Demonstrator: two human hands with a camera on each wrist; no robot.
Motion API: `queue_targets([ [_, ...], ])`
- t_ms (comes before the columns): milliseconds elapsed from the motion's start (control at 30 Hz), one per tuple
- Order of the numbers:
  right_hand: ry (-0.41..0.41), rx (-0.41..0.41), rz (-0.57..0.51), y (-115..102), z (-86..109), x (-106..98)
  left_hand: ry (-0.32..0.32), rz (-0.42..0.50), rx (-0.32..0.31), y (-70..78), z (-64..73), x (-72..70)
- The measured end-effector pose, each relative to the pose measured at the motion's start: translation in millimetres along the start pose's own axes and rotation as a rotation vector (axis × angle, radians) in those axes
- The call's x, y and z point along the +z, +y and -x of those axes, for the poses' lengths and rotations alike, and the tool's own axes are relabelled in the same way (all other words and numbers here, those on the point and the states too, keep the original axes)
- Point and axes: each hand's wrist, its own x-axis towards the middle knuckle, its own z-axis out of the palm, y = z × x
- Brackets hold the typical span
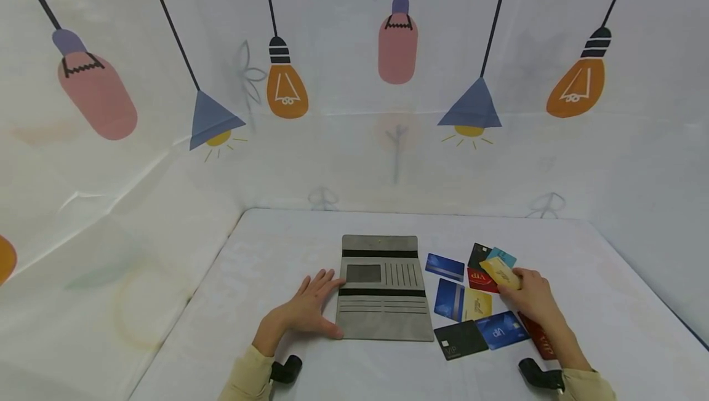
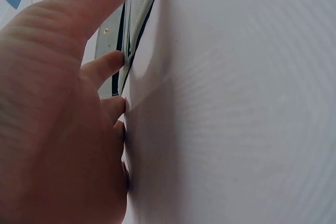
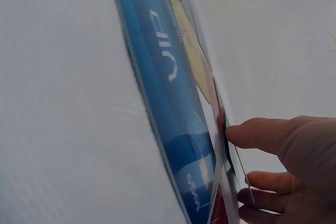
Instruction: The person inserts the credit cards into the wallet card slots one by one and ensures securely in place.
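Observation:
A grey wallet (image 1: pixel 382 325) lies unfolded on the white table, showing a dark window, slots and black bands. My left hand (image 1: pixel 310 305) rests at its left edge, fingers spread, thumb and index finger touching it. Over the cards to the right, my right hand (image 1: pixel 534 298) pinches a yellow card (image 1: pixel 498 272) between thumb and fingers. Under or beside that card are a red VIP card (image 1: pixel 480 280), a dark card (image 1: pixel 477 256) and a teal card (image 1: pixel 505 256). In the right wrist view the thumb (image 3: pixel 257 134) meets the thin card edge-on.
Between wallet and right hand lie a blue card (image 1: pixel 445 267), a striped blue card (image 1: pixel 447 299), another yellow card (image 1: pixel 477 305), a black VIP card (image 1: pixel 461 341) and a blue VIP card (image 1: pixel 501 330). A dark red card (image 1: pixel 537 334) is partly under the right wrist.

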Motion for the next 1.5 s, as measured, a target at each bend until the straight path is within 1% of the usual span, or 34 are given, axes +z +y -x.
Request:
queue_targets([
  [100, -0.006, -0.004, -0.002, -1, 0.2, -2, 0.001, 0.009, 0.005, -0.8, 0.6, 0.0],
  [333, -0.029, 0.027, -0.028, -4, 3.5, -8, 0.005, 0.028, 0.019, -2.9, 1.9, 0.1],
  [567, -0.045, 0.042, -0.040, 0, 4.1, -12, 0.007, 0.032, 0.022, -4.9, 2.9, 0.8],
  [800, -0.062, 0.056, -0.050, 5, 4.3, -19, -0.006, 0.005, -0.007, -4.7, 0.3, 1.9],
  [1000, -0.059, 0.073, -0.068, 6, 5.0, -23, -0.008, 0.020, 0.000, -2.8, 0.1, 0.8],
  [1200, -0.037, 0.058, -0.089, 6, 7.8, -24, -0.007, 0.017, 0.010, -3.8, 0.2, 1.0],
  [1333, -0.013, 0.036, -0.103, 1, 9.8, -24, -0.021, 0.014, -0.005, -5.6, -0.1, 1.7],
  [1500, 0.005, -0.009, -0.088, -6, 11.7, -25, -0.030, 0.009, -0.015, -7.9, -1.1, 1.8],
])
